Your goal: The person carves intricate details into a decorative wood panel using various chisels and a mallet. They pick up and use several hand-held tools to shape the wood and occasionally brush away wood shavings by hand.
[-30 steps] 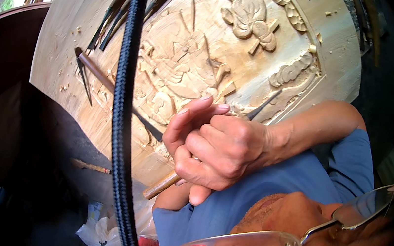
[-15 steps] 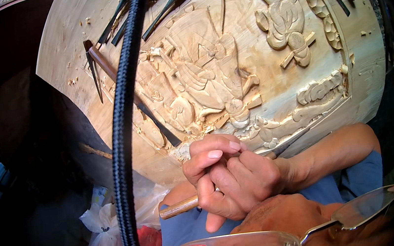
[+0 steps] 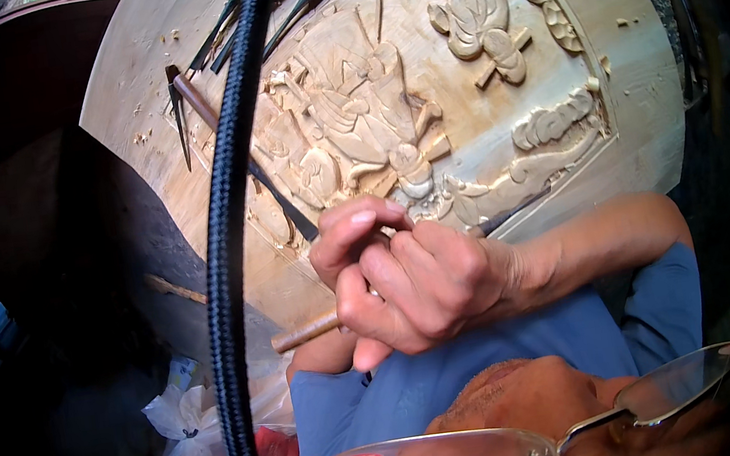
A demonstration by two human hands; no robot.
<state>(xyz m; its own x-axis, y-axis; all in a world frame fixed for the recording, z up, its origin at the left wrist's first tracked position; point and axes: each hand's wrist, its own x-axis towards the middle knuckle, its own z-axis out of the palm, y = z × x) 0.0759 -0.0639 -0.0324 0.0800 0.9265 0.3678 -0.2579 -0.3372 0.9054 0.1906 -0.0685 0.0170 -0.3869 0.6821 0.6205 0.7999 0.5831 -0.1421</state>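
Note:
My right hand (image 3: 432, 279) is closed in a fist at the near edge of the carved panel. The round wooden handle of a chisel (image 3: 305, 332) comes out of it to the left. A dark blade (image 3: 515, 211) shows past the right wrist, roughly in line with that handle; the fist hides the part between. My left hand (image 3: 355, 234) presses against the fist, its fingers curled over at the top. What those fingers hold, if anything, is hidden. Beyond the hands lies the pale wooden panel (image 3: 645, 113), with figures (image 3: 362, 131) in relief.
Another chisel (image 3: 283, 204) lies on the panel left of the hands, beside a dark-headed hammer-like tool (image 3: 175, 96). More chisels (image 3: 308, 5) lie along the far side. Wood chips are scattered about. A black braided cable (image 3: 229, 209) crosses the view. At lower left hangs a clear plastic bag (image 3: 183, 418).
Both hands and the chisel handle now sit higher and slightly further left in the picture. The panel has shifted up and left in view too. The hands stay closed together.

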